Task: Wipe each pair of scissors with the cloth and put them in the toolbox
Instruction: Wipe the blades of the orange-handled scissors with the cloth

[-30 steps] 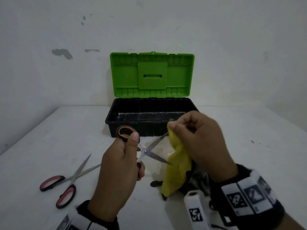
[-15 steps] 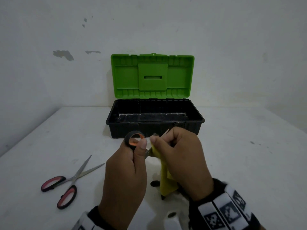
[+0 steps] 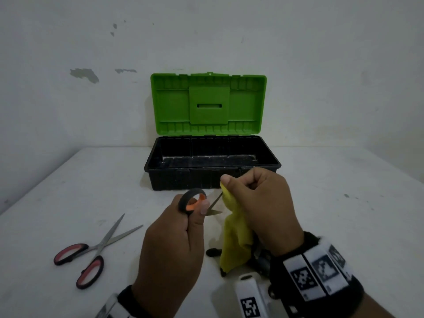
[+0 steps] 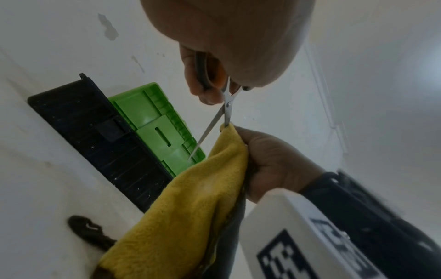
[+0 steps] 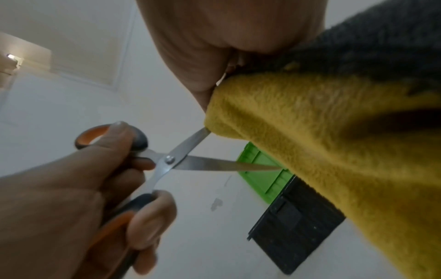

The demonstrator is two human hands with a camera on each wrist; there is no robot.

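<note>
My left hand (image 3: 181,228) grips the black-and-orange handles of a pair of scissors (image 3: 195,201) in front of the toolbox; its blades (image 5: 190,160) stand spread apart. My right hand (image 3: 257,203) pinches a yellow cloth (image 3: 234,237) around one blade, whose tip is hidden inside the fold (image 4: 226,130). The rest of the cloth (image 5: 334,141) hangs down toward the table. Behind both hands the black toolbox (image 3: 213,177) stands with its green lid (image 3: 208,104) upright, and its inside looks bare. A red-and-black pair of scissors (image 3: 91,251) lies on the table at the left with blades apart.
The white table (image 3: 344,226) meets a white wall behind the toolbox. A small dark object (image 3: 213,252) lies on the table under the hanging cloth. Part of a white tagged device (image 3: 250,297) shows near the front edge, by my right wrist.
My right hand with the cloth slid in toward the scissors' pivot, then back out along the blade toward the tip. The left hand kept its grip on the handles.
</note>
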